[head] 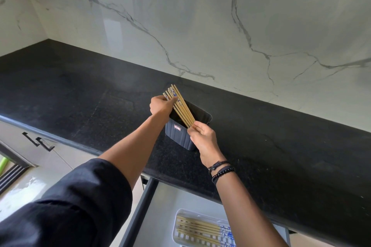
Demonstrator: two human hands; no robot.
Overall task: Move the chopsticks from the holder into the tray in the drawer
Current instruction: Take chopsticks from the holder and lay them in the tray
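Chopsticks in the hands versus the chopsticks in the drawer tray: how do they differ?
The held chopsticks slant over the dark holder; the tray chopsticks lie flat. The held chopsticks are gripped by left hand and right hand; the tray chopsticks are untouched. The held chopsticks are bunched; the tray chopsticks are spread out. Both are tan with blue-patterned ends.

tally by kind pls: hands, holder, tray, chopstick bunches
Hands: 2, left hand, right hand
Holder: 1, holder
Tray: 1, tray
Chopstick bunches: 2, held chopsticks, tray chopsticks
Total: 6
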